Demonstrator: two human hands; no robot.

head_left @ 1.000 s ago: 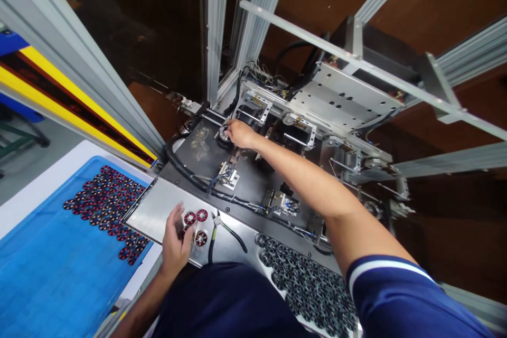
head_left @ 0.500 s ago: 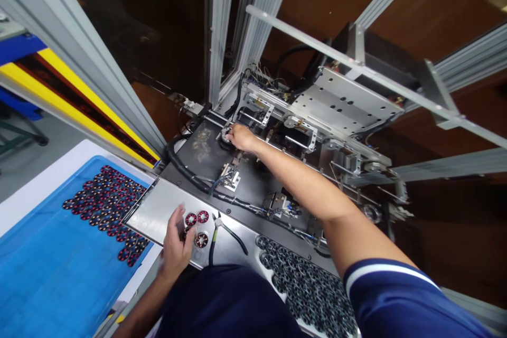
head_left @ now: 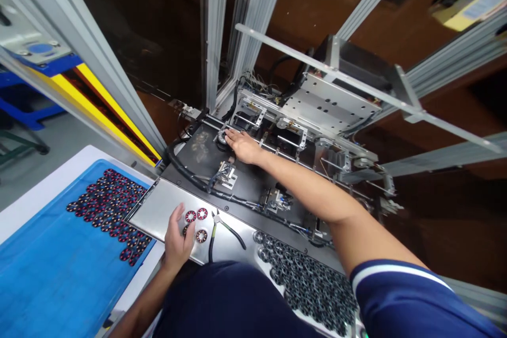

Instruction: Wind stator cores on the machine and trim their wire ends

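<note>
My right hand [head_left: 244, 148] reaches far over the machine's dark plate, palm down and fingers stretched out. Its fingertips are at the edge of a round metal part [head_left: 223, 138] on a fixture; whether they touch it I cannot tell. Nothing shows in its grip. Over the near metal tray [head_left: 152, 208], my left hand [head_left: 178, 240] is open, thumb apart from the fingers. Beside it lie several small wound motor stators [head_left: 202, 214], red and copper-coloured; the thumb partly covers one. Just right of them rest diagonal cutters [head_left: 217, 220] with dark green handles.
Many grey ring-shaped metal parts [head_left: 309, 280] crowd the tray's right end. A blue tray [head_left: 59, 269] at left bears rows of stators [head_left: 109, 195]. Black cables [head_left: 241, 202], small clamp units [head_left: 226, 175], rails and aluminium posts [head_left: 217, 31] surround the work plate.
My right hand has let go of the round metal part at the fixture, its fingers straightening and drawing slightly back. My left hand has hardly moved. The camera view has shifted a little.
</note>
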